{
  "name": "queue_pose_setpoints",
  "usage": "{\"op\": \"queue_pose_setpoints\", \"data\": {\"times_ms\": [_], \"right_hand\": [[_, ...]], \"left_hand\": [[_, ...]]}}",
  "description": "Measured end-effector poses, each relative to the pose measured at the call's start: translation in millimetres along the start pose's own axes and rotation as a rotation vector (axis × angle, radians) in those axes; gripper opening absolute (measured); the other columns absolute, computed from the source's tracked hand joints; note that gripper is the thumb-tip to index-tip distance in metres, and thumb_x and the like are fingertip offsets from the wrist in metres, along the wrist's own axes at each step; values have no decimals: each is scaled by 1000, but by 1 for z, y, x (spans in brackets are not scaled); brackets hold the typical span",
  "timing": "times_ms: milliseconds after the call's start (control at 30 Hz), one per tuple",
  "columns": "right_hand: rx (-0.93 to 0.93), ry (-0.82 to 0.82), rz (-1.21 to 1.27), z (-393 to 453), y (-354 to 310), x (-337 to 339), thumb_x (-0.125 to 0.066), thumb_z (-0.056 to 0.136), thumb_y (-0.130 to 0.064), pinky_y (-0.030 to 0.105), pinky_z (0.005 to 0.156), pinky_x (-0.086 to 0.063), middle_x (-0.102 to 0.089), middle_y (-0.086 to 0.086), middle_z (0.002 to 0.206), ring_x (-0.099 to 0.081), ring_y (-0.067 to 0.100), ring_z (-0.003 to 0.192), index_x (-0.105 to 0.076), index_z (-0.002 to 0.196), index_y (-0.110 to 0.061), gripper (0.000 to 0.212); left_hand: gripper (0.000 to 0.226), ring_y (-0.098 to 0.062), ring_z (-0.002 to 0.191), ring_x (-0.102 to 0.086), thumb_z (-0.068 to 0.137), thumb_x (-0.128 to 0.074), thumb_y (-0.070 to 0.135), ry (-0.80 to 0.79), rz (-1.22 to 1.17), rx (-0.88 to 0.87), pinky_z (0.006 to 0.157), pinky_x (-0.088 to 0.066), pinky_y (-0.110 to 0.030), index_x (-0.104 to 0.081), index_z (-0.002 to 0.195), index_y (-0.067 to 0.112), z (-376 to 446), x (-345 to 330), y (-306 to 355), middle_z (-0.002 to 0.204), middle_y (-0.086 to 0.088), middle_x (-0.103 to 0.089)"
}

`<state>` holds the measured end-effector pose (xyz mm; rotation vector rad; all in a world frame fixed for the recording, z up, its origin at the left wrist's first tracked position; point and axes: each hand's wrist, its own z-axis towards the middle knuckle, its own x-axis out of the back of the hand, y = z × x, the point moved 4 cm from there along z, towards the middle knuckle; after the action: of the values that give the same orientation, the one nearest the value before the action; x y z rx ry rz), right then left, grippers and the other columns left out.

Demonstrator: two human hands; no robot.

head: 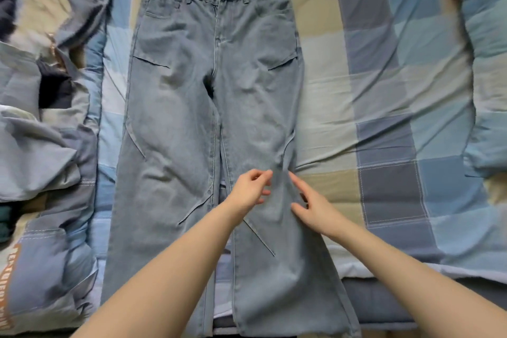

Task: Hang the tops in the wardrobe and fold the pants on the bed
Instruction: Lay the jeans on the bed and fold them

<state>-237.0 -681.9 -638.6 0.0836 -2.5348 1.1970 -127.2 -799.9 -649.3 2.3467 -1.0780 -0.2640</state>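
Light-blue jeans [192, 107] lie flat on the checked bed sheet [370, 96], with the waistband at the far end and both legs running toward me. Both hands are over the right leg at about knee height. My left hand [251, 191] hovers on the denim with loosely curled fingers, and no fabric is visibly lifted by it. Straight, spread fingers of my right hand [311, 207] rest on the outer edge of the same leg. A crease in the denim rises between the two hands.
A crumpled checked duvet [46, 145] with orange lettering is heaped along the left, with dark clothing [56, 88] tucked into it. A rolled quilt [482, 63] lies along the right. The bed's near edge [384, 299] runs below my right forearm.
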Motion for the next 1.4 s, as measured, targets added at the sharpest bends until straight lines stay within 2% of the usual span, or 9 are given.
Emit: {"op": "queue_pose_setpoints", "data": {"times_ms": [167,267,467,600,767,867,1033,1200,1400], "right_hand": [[140,-224,-283,0,-27,-20,-58,85,-9,12,79,-41,-65,4,108,-59,16,86,-48,139,-27,58],[-7,38,-206,47,-43,18,-49,84,2,19,70,-42,-67,6,90,-57,15,77,-71,103,-16,34],[-369,322,296,192,-97,68,-48,97,-33,30,57,-48,-50,7,76,-50,17,59,-49,83,-12,26],[-433,474,253,255,-128,73,-51,94,-15,24,47,-45,-50,7,78,-47,19,56,-50,84,-13,10],[-247,707,131,295,-200,65,-46,90,-15,37,80,-46,-54,12,99,-54,28,92,-52,99,-15,11],[-10,652,-101,323,-273,21,-41,89,-12,32,78,-41,-56,11,91,-50,26,88,-52,83,-15,12],[134,289,-438,367,-330,-100,-39,97,-12,38,107,-36,-46,13,145,-45,34,129,-34,147,-11,50],[-88,-6,-488,402,-310,-166,-39,100,-14,43,92,-50,-53,23,131,-57,37,114,-31,142,0,44],[277,74,-1168,426,-334,-136,-42,88,5,40,71,-45,-42,18,117,-54,38,83,-29,145,-24,65]], "left_hand": [[16,-30,94,-62,84,-69,18,125,322,-57,81,-51,-36,-58,93,9,22,10,44,95,-12,-66],[16,-35,98,-64,80,-57,3,138,441,-116,81,-55,-37,-65,93,5,29,22,50,94,-18,-71],[12,-28,92,-69,78,-61,4,-36,364,-206,81,-58,-43,-67,87,10,37,45,45,87,-9,-74],[11,-22,81,-68,81,-63,0,-145,264,-245,82,-57,-36,-66,88,8,41,78,41,88,-6,-73],[23,4,65,-64,86,-59,-11,-213,42,-249,59,-51,-14,-64,94,10,35,162,50,76,7,-68],[23,3,68,-66,86,-59,-11,-144,-23,-233,57,-51,-14,-66,98,8,40,239,43,78,7,-72],[25,-7,58,-63,80,-57,-20,113,-53,-84,50,-49,-18,-61,85,5,67,329,-14,66,2,-69],[20,-18,64,-51,72,-65,6,233,-63,-76,64,-44,-37,-58,87,-5,104,340,-41,67,-9,-59],[18,-12,62,-59,83,-76,25,402,-109,-264,67,-48,-33,-59,77,20,140,352,17,64,7,-65]]}}
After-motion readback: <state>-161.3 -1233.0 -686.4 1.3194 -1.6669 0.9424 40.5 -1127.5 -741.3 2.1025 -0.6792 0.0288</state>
